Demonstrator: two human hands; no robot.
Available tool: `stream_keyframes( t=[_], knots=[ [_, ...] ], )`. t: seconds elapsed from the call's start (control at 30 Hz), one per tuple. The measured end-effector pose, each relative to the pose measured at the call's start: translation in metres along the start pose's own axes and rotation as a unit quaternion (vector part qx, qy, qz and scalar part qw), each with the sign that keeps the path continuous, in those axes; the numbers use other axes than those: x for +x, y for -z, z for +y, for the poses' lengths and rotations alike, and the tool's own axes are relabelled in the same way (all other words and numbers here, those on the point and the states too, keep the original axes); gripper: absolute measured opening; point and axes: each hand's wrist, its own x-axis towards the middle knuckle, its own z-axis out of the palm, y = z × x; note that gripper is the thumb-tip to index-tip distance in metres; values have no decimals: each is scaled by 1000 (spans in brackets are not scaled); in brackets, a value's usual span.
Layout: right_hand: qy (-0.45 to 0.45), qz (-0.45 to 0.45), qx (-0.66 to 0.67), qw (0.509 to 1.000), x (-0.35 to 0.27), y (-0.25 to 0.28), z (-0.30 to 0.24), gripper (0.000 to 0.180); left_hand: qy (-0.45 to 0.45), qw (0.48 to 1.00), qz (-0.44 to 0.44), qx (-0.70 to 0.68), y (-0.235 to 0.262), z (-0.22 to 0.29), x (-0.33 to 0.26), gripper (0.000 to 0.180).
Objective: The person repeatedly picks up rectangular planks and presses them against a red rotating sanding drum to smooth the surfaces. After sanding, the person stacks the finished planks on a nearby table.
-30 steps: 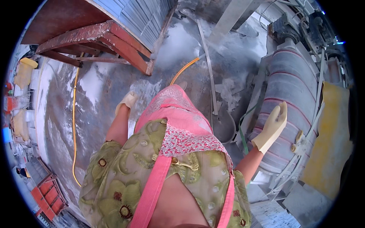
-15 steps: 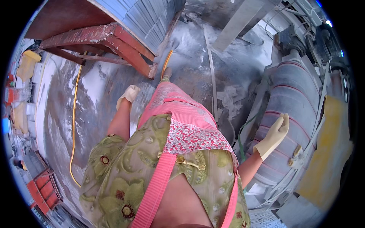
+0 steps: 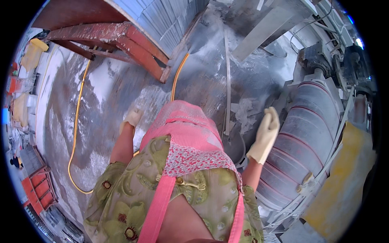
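Both of my hands wear cream rubber gloves and hang apart at my sides. Left of the pink apron (image 3: 178, 123), my left hand (image 3: 133, 116) hovers over the smeared floor; its fingers are smeared by motion and look partly curled, with no object showing in it. My right hand (image 3: 265, 135) is beside the large grey roller with red bands (image 3: 302, 131), in front of its near side in this view. The right fingers are stretched out close together and slightly bent, holding nothing. Whether the right glove touches the roller cannot be told.
A chipped red metal frame (image 3: 91, 35) under blue-grey corrugated sheeting (image 3: 162, 20) stands ahead on the left. A yellow hose (image 3: 77, 117) crosses the wet, white-streaked floor (image 3: 109, 87). A pale beam (image 3: 263, 30) leans ahead right; a yellow-stained sheet (image 3: 340, 182) lies beyond the roller.
My right hand has swung inward and forward, off the roller's middle. My left hand has dropped slightly back. The shoe tip ahead of the apron has gone from sight, and more hose shows there.
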Motion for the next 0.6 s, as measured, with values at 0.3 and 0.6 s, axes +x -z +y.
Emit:
stream_keyframes(
  t=[0.3, 0.6],
  knots=[
    [-85, -89, -18, 992, -38, -32, 12, 43, -25, 999, -10, -19, 21, 118, -30, 43],
    [-57, -79, 7, 995, -44, -38, 20, 44, -53, 996, -55, -37, 11, 112, -30, 42]
  ],
)
